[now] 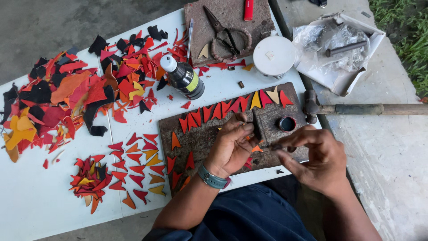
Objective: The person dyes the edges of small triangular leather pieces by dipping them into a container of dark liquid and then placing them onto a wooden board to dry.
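Both hands work over the dark stone slab [200, 138], which serves as the reference point. The left hand [232, 145] is curled over the slab's middle, fingers pinched narrowly on a small orange leather piece [256, 149] that shows only in part beneath the fingertips. The right hand [316, 156], at the slab's right edge, holds a thin dark tool [273, 145] between thumb and forefinger, its tip pointing toward that piece; what kind of tool it is cannot be told. Along the slab's far edge runs a row of red and yellow pointed pieces [236, 105], and near its right end sits a small round dark pot [287, 123]. A dark bottle with a white cap [183, 76] lies just beyond the slab's upper left corner; a hammer [352, 109] lies to the right of the slab. Judged by look, the piece is light, thin and pliable; it should be held by its edges.
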